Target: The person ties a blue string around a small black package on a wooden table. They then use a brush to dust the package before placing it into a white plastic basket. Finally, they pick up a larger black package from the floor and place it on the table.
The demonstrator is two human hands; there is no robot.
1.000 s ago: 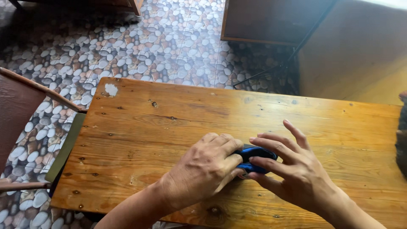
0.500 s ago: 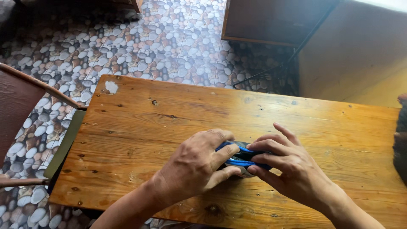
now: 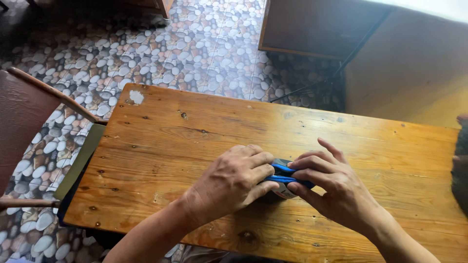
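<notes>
Both hands have drawn a little closer together over the past second, the right fingers now curled down where they were earlier splayed. Seen from the head camera, the left hand (image 3: 231, 182) and the right hand (image 3: 336, 187) press from either side on a small blue-and-dark folded bundle (image 3: 285, 176), apparently cloth with a pale patch showing beneath, which lies near the front edge of the wooden table (image 3: 204, 131). Each hand grips the bundle, fingertips meeting over its top; neither is clenched into a fist, neither released. The bundle's long axis runs roughly left to right, straight between the two hands, with both about equally close and touching it. Nothing lies between hands and bundle. A brown chair (image 3: 29, 122) stands at the left, just beside the table's end, on a floor of pebble-patterned tiles (image 3: 146, 44). A dark wooden cabinet (image 3: 317, 27) sits far behind, and a dark object (image 3: 460, 170), cut off by the frame, rests at the right edge, well apart.
</notes>
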